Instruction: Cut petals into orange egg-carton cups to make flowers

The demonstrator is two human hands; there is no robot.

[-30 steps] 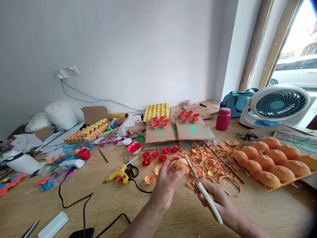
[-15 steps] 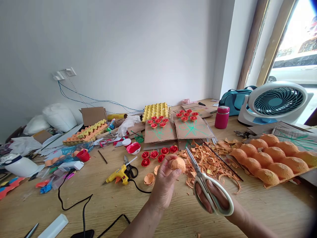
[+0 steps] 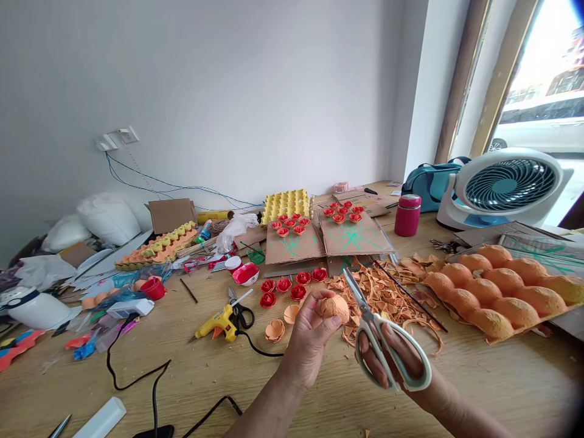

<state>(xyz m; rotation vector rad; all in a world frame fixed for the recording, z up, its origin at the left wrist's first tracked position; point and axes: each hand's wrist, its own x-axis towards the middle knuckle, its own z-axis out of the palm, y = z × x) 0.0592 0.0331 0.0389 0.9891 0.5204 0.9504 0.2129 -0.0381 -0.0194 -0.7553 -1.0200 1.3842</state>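
Note:
Between the thumb and fingers of my left hand (image 3: 310, 334) is an orange egg-carton cup (image 3: 336, 308), its rounded side toward the right. My right hand (image 3: 387, 359) has its fingers through the handles of white-handled scissors (image 3: 371, 322). Their blades point up and left, close together, just right of the cup and apart from it. Behind the scissors lies a heap of orange carton scraps (image 3: 383, 292). Left of my left hand sit a cut orange petal cup (image 3: 275, 330) and another orange piece (image 3: 291, 314). Several red paper roses (image 3: 283, 285) rest beyond them.
A yellow glue gun (image 3: 219, 322) and black-handled scissors (image 3: 241, 313) lie to the left, with a black cord (image 3: 159, 368). An orange egg carton (image 3: 506, 289) stands at right, near a fan (image 3: 506, 188) and red flask (image 3: 407, 216). Cardboard sheets with roses (image 3: 351, 234) are behind.
My right hand has turned the scissors from edge-on so both handle loops show. The cup shifted left with my left hand, then back right toward the blades. The view has drifted slightly.

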